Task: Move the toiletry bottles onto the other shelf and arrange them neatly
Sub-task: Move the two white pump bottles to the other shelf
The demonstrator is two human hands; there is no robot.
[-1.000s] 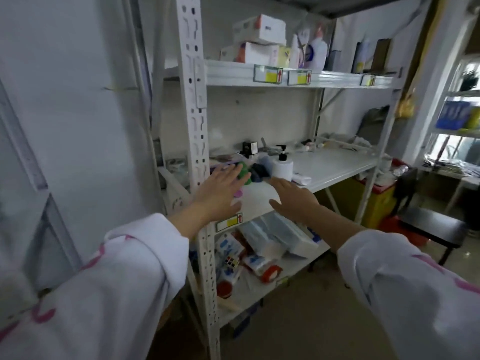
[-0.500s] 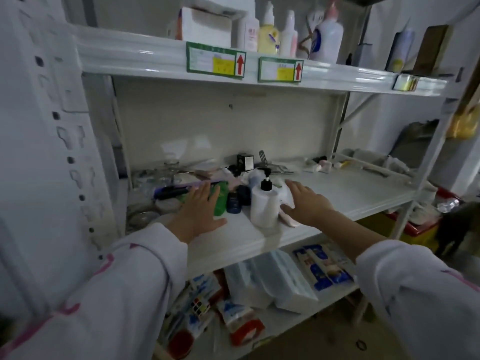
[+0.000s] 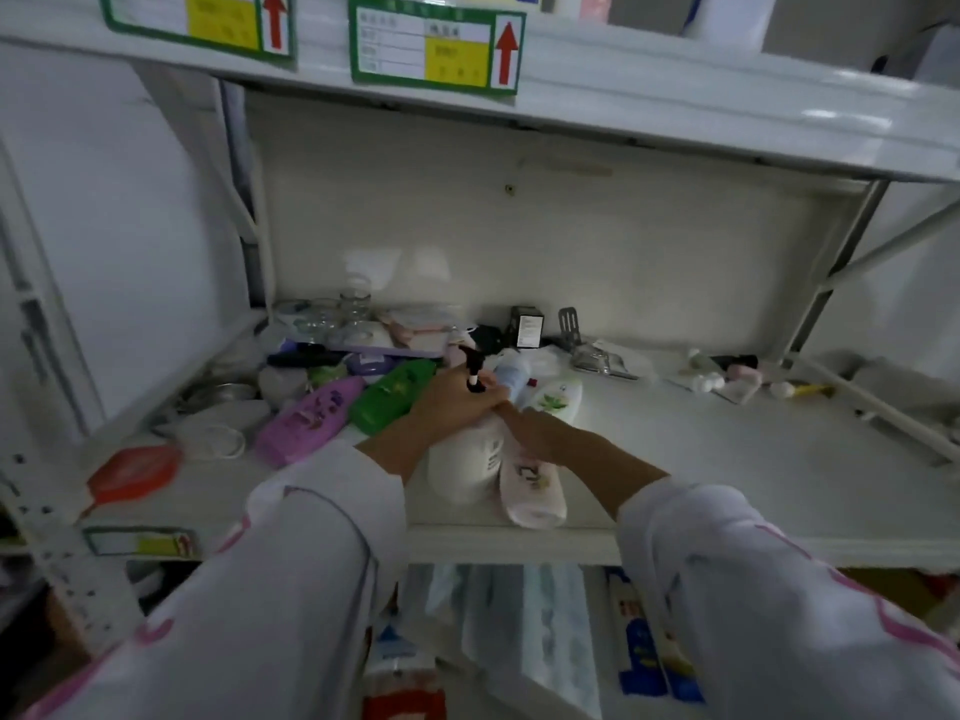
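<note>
Toiletry bottles lie on the middle shelf, clustered under our hands. Our left hand is wrapped around the neck of the white pump bottle, just below its black pump. Our right hand is closed over the pale pink bottle, which touches the pump bottle's right side. Left of our left hand lie a green bottle and a purple bottle; beyond our right hand rests a white leaf-printed bottle.
</note>
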